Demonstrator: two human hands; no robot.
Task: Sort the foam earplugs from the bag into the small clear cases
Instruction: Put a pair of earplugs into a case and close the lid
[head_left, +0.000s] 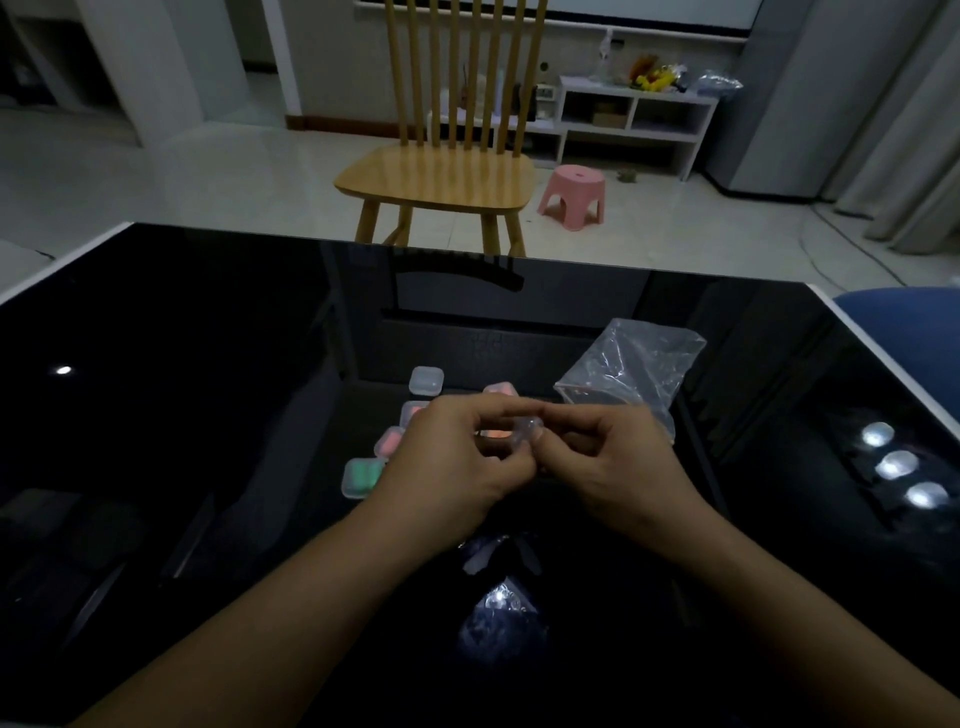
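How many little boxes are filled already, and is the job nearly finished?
At least three cases on the table hold earplugs: a green one and pink ones. Both hands, left and right, pinch another case. One case looks empty. What remains in the bag is unclear.

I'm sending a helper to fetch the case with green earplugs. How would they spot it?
On the black glass table, look just left of the person's left hand, where small clear cases lie in a cluster. It is the nearest one, the green-filled case; its neighbours show pink or look colourless.
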